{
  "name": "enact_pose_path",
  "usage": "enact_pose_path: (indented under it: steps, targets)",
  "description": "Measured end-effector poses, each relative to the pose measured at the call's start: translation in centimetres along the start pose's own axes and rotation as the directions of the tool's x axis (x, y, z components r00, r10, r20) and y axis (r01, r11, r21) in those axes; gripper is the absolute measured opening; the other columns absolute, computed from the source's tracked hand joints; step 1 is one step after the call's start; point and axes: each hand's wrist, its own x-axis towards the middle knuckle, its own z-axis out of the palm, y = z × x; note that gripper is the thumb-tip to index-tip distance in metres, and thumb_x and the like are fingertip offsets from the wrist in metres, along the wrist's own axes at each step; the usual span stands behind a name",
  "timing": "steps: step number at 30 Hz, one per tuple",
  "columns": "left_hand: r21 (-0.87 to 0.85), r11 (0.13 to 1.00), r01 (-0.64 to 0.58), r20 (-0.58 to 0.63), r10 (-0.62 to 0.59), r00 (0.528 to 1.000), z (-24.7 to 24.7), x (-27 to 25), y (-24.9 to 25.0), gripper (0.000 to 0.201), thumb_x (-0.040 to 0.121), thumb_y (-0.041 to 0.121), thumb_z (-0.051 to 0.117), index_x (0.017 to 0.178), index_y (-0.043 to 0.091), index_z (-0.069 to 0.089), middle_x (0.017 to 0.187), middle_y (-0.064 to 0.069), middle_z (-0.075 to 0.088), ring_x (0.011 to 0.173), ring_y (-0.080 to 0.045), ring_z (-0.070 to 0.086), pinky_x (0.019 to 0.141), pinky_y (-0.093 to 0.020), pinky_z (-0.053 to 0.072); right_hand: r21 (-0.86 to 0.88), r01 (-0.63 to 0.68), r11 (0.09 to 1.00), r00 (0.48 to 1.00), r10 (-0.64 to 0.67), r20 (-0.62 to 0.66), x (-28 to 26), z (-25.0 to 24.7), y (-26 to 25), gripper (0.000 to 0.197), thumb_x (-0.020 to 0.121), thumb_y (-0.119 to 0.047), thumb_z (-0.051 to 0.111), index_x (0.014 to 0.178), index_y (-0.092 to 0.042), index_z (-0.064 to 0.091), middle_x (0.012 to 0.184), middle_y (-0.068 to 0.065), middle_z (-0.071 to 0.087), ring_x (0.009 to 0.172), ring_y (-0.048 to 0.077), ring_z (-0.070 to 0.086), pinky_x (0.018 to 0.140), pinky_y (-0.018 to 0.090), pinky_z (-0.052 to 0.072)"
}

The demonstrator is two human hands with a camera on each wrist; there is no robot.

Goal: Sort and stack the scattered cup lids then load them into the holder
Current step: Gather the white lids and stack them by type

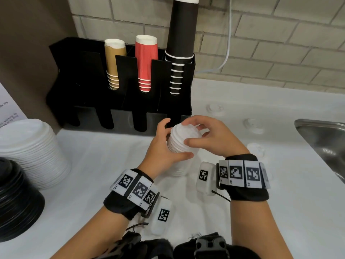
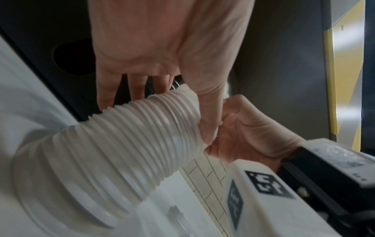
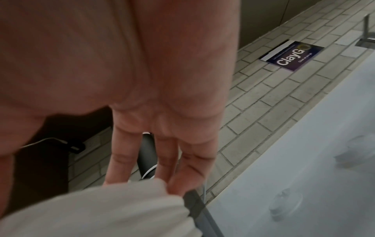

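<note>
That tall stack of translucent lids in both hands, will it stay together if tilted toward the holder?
The stack of translucent lids looks loosely nested, ridges showing along its side, so it may bend or shed lids when tilted. Thin plastic, probably light and slippery. The left hand and right hand bracing both ends should help.

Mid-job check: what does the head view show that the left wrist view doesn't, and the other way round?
Only the head view shows the black cup holder with tan, red and black paper cup stacks, the big white lid pile, the black lid pile, loose translucent lids on the counter, and the steel sink. Only the left wrist view shows how long the ribbed translucent lid stack is, and the yellow panel. Both show the left hand and right hand gripping that stack.
</note>
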Motion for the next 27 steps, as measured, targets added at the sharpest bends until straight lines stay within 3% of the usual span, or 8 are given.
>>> enact_pose_path:
  steps: [5,9,12,16,20,22,24,27]
  targets:
    - [-0.020,1.000,-0.008,-0.008,0.008,1.000,0.0,0.0,0.1,0.109,0.064,0.016,0.091,0.147,0.030,0.021,0.117,0.025,0.052,0.104,0.016,0.048,0.090,-0.018,0.043,-0.086,-0.008,0.996,1.000,0.009,0.014,0.2,0.3,-0.5,0.041,0.069,-0.017,0.077,0.101,-0.038,0.064,0.111,-0.007,0.058,0.102,0.009,0.054,0.084,0.022,0.045]
    - [-0.034,0.999,-0.039,-0.006,0.039,0.999,-0.1,-0.2,0.1,0.102,0.064,0.015,0.090,0.143,0.035,0.028,0.120,0.018,0.056,0.100,0.019,0.052,0.085,-0.012,0.044,-0.112,-0.002,0.994,1.000,0.005,0.025,0.2,0.5,-0.5,0.042,0.069,-0.017,0.079,0.100,-0.039,0.061,0.108,-0.005,0.054,0.102,0.012,0.053,0.081,0.021,0.043]
    - [-0.038,0.997,-0.071,0.001,0.071,0.997,-0.2,-0.3,0.1,0.092,0.064,0.013,0.090,0.136,0.038,0.038,0.119,0.016,0.058,0.101,0.014,0.055,0.082,-0.009,0.047,-0.104,-0.005,0.995,1.000,0.006,0.015,0.1,0.6,-0.2,0.042,0.070,-0.017,0.080,0.102,-0.035,0.060,0.110,-0.003,0.052,0.102,0.013,0.053,0.079,0.020,0.042]
    - [-0.034,0.995,-0.099,0.010,0.099,0.995,-0.2,-0.3,0.2,0.071,0.065,0.010,0.089,0.121,0.030,0.051,0.115,0.014,0.060,0.101,0.004,0.056,0.078,-0.015,0.049,-0.063,-0.035,0.997,0.999,0.035,0.012,0.0,0.7,0.2,0.041,0.070,-0.021,0.082,0.104,-0.031,0.062,0.112,-0.003,0.052,0.103,0.012,0.054,0.078,0.021,0.044]
    - [-0.043,0.993,-0.106,0.005,0.106,0.994,-0.2,-0.4,0.2,0.065,0.067,0.012,0.088,0.119,0.024,0.052,0.118,0.018,0.056,0.103,0.008,0.052,0.079,-0.013,0.046,-0.003,-0.125,0.992,0.988,0.125,-0.091,-0.4,-0.4,1.7,0.042,0.074,-0.038,0.079,0.110,-0.031,0.059,0.115,-0.006,0.054,0.100,0.006,0.053,0.078,0.017,0.041]
    - [-0.042,0.994,-0.105,0.008,0.106,0.994,-0.3,-0.4,0.1,0.062,0.068,0.012,0.088,0.118,0.023,0.051,0.118,0.019,0.055,0.102,0.013,0.050,0.079,-0.012,0.045,-0.100,-0.305,0.947,0.944,0.287,-0.161,-0.9,-1.6,3.1,0.043,0.079,-0.045,0.073,0.115,-0.029,0.057,0.122,0.000,0.051,0.109,0.013,0.050,0.087,0.024,0.041]
    - [-0.043,0.994,-0.099,0.006,0.100,0.995,-0.2,-0.4,0.1,0.060,0.069,0.011,0.087,0.115,0.022,0.051,0.117,0.018,0.054,0.100,0.013,0.049,0.079,-0.013,0.045,-0.320,-0.522,0.791,0.853,0.489,-0.182,-1.7,-2.8,4.7,0.051,0.080,-0.048,0.070,0.124,-0.028,0.053,0.132,0.006,0.044,0.126,0.027,0.040,0.100,0.040,0.038]
    - [-0.043,0.995,-0.085,0.003,0.085,0.996,-0.1,-0.3,0.2,0.058,0.069,0.011,0.087,0.114,0.022,0.052,0.117,0.016,0.054,0.104,0.006,0.050,0.081,-0.019,0.047,-0.372,-0.680,0.631,0.724,0.658,-0.208,-2.8,-3.8,6.3,0.056,0.080,-0.041,0.072,0.131,-0.029,0.051,0.138,0.008,0.040,0.133,0.034,0.032,0.102,0.047,0.035]
